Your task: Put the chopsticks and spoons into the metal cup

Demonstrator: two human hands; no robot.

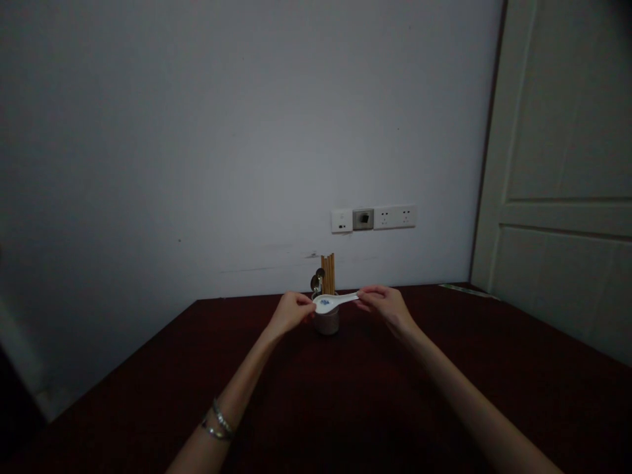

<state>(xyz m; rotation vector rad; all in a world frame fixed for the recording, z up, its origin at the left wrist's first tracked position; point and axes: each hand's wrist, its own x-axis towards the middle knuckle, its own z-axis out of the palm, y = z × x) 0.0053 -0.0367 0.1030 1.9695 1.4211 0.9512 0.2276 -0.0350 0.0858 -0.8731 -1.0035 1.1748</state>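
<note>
A white ceramic spoon [334,302] with a blue pattern in its bowl is held level between both hands, just above a pale cup [327,322] on the dark red table [345,395]. My left hand [292,311] pinches the bowl end. My right hand [381,303] pinches the handle end. The cup holds wooden chopsticks [328,272] and metal spoons [316,280] standing upright. Silver bracelets [217,422] circle my left wrist.
A grey wall stands behind the table with a row of white sockets [374,218]. A pale door [563,178] fills the right side. A thin light strip [467,289] lies at the table's far right edge.
</note>
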